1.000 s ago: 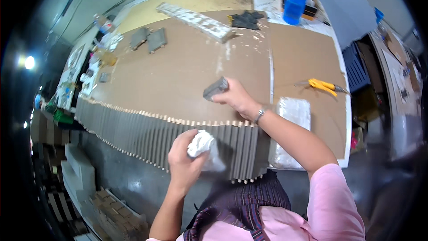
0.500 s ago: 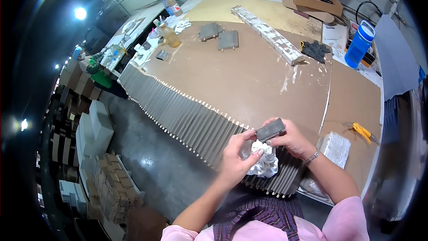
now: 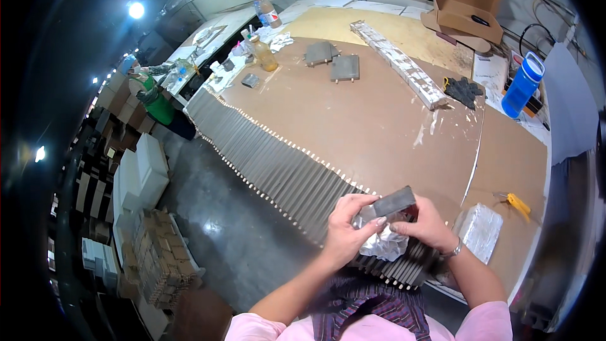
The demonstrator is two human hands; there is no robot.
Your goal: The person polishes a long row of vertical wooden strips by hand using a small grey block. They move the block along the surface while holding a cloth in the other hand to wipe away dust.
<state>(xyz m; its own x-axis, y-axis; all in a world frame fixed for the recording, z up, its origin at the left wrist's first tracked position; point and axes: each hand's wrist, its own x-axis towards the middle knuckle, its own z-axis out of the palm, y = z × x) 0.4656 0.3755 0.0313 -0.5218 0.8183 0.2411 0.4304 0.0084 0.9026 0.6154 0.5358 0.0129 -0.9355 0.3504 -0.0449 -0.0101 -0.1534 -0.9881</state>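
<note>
Just above the near end of a long row of grey slats, my left hand [image 3: 347, 227] and my right hand [image 3: 433, 226] are close together. Between them is a small dark grey rectangular block [image 3: 394, 201], tilted. My right fingers are closed around its right end. A crumpled shiny silver-white sheet [image 3: 386, 244], foil or film, hangs below it; my left thumb presses on this sheet while my left fingers reach the block's left end. The grey slats [image 3: 271, 163] stand side by side with pale pegs sticking out of both ends.
Two flat grey pegged pieces [image 3: 344, 68] lie on the brown tabletop [image 3: 372, 126]. A white-stained bar [image 3: 401, 63], dark gloves [image 3: 464, 93], a blue bottle [image 3: 523, 85], a yellow-handled tool [image 3: 519, 203] and a wrapped block [image 3: 481, 233] are around. Another person [image 3: 158, 104] stands far left.
The dark block has turned in my hands and shows a flatter, longer face. My hands have drawn closer around the block and the crumpled sheet. The whole view has shifted slightly.
</note>
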